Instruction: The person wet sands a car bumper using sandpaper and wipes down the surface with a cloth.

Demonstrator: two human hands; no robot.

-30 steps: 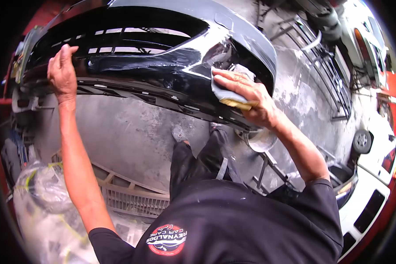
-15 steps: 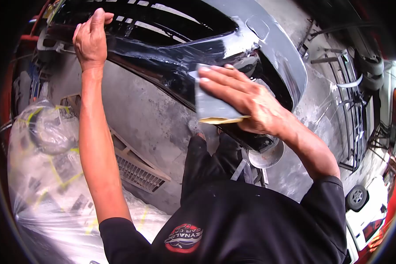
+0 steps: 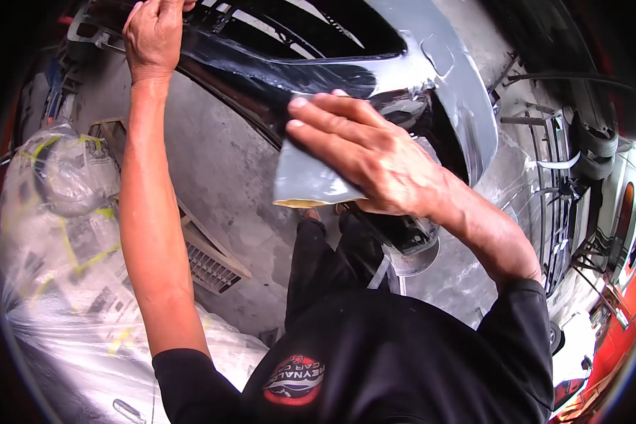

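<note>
A car bumper, glossy black with a grey outer edge and whitish smears, spans the top of the head view. My right hand presses a folded grey sheet with a yellowish underside to the bumper's lower black part. Its fingers lie over the sheet, and the sheet's lower end juts past the bumper's edge. At the upper left, my left hand is at the bumper's black side, with its fingertips partly cut off by the frame. Whether it grips the bumper does not show.
A round pale container sits below the bumper's near end. Plastic-wrapped, taped items fill the left side. A slatted grille lies on the concrete floor. Dark metal frames and a red object are at right.
My right hand and the sheet have moved left along the bumper. The view has shifted, and the bumper and my left hand now appear farther up and right than a second ago.
</note>
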